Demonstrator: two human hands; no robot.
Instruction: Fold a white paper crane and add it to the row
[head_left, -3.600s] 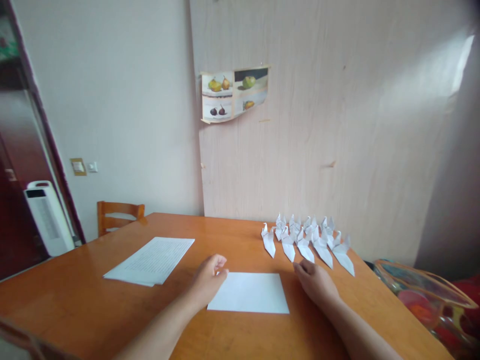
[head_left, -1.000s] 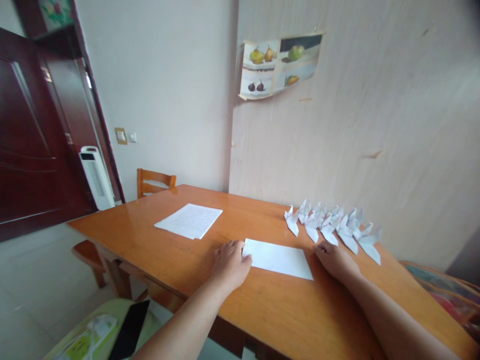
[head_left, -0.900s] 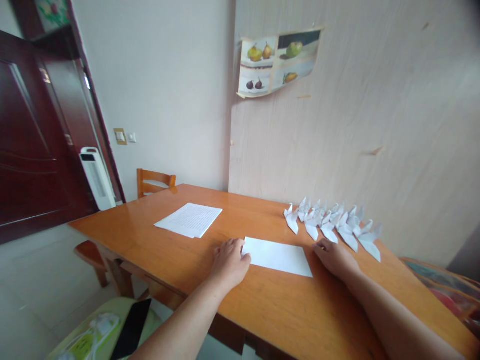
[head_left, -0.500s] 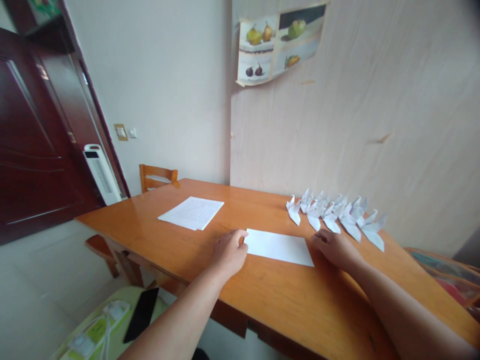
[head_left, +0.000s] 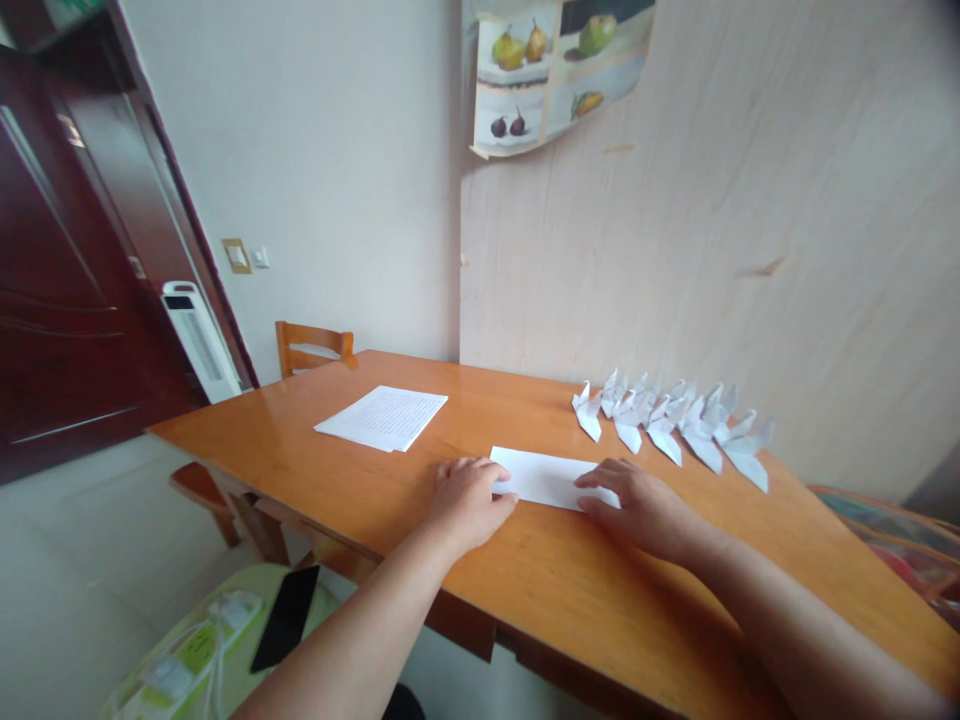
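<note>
A blank white sheet of paper (head_left: 541, 476) lies flat on the wooden table in front of me, its long side running left to right. My left hand (head_left: 474, 500) rests at its left end, with thumb and fingers apart and the fingertips touching the paper. Over the right end lies my right hand (head_left: 634, 505), fingers and thumb spread apart on the sheet. That hand covers part of the paper's right edge. Several folded white paper cranes (head_left: 664, 425) stand in rows just beyond my right hand.
A stack of written-on paper (head_left: 382, 418) lies on the left of the wooden table (head_left: 495, 410). Below at left, a green stool (head_left: 259, 600) bears a black phone (head_left: 286, 618) and a power strip (head_left: 199, 650). A wooden chair (head_left: 315, 345) stands beyond the table.
My right hand has moved left from beside the sheet onto its right end, its fingers spreading. My left hand has shifted slightly right over the left end.
</note>
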